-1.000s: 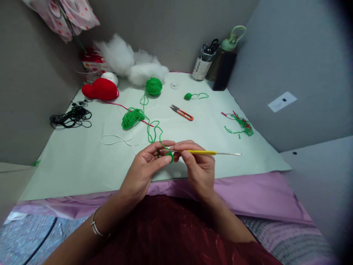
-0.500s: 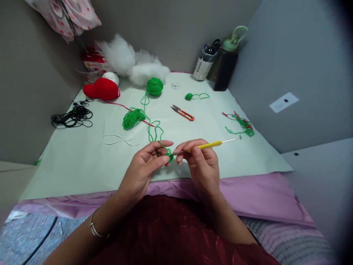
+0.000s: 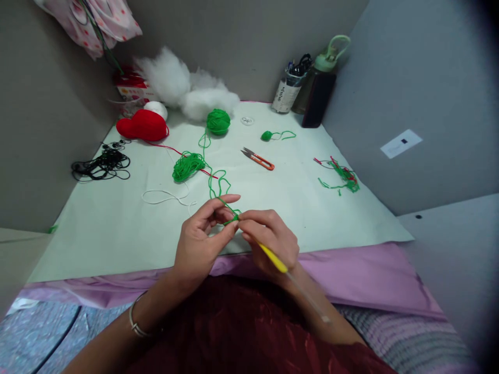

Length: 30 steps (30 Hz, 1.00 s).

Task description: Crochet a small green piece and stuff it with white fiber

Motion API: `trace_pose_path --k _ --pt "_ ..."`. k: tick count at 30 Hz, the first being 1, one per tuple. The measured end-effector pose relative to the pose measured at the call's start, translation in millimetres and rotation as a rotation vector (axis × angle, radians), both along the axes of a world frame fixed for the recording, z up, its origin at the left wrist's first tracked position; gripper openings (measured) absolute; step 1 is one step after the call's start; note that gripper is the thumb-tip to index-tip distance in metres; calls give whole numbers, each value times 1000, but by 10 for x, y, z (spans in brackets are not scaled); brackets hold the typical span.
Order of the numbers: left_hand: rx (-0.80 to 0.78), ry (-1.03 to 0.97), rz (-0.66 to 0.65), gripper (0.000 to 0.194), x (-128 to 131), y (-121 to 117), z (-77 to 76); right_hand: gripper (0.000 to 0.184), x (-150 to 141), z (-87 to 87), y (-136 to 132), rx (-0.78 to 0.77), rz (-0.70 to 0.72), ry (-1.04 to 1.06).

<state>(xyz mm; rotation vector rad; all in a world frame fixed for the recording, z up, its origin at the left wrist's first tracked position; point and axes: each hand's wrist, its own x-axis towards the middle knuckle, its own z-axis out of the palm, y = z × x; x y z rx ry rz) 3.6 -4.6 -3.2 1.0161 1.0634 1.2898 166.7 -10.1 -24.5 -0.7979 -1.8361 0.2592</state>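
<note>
Head view: pinching small looped green-yarn piece (image 3: 236, 218) in left hand (image 3: 199, 244), gripping slim yellow-handled metal hook (image 3: 273, 258) in right hand (image 3: 277, 239), apparently with little worked and loose green-yarn bundle (image 3: 188, 167) unworked on pale counter (image 3: 117, 234).

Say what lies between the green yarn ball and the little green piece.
A small, round, pale disc lies there, seen in the head view.

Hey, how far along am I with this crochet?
Looks done: the small green bud, lying apart with its loose tail. In hand: your left hand pinches the tiny green crochet work; your right hand holds the yellow-handled crochet hook. Left: probably most of this piece, being so small, with yarn running off it and the thread snips lying aside.
</note>
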Motion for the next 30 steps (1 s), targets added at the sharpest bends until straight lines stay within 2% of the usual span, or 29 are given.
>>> trace_pose_path --k 3,6,10,13,15,18,20,22,23,25,28,30 --pt "-172 -275 -143 47 -13 16 1 32 -16 -31 -33 -41 -50 -34" --pt "-342 -481 -273 39 -48 42 12 31 -19 0 -34 -77 -42 132" --pt "-281 -460 -216 31 -49 42 31 22 -39 74 26 -330 67 514" --pt "-198 -374 -206 33 -8 19 21 19 -75 91 64 -416 145 575" --pt "-159 -338 -189 33 19 7 3 20 -94 70 65 -379 119 520" --pt "-156 -360 -145 33 39 -1 -23 23 -97 -3 42 -192 17 303" --pt "-213 -437 -171 35 34 1 -31 28 -84 -50 26 -5 -56 106" --pt "-306 -527 -237 35 13 14 -32 32 -65 -64 20 95 -89 27" --pt "-349 -561 -261 34 0 24 -31 32 -56 -54 22 82 -90 61" --pt "-385 -597 -258 30 -24 46 -26 28 -42 -11 33 -59 -74 228" --pt "-307 -532 -184 26 -24 59 -25 22 -49 56 63 -312 42 524" --pt "-218 -432 -157 26 0 46 -30 19 -71 73 83 -396 142 600"
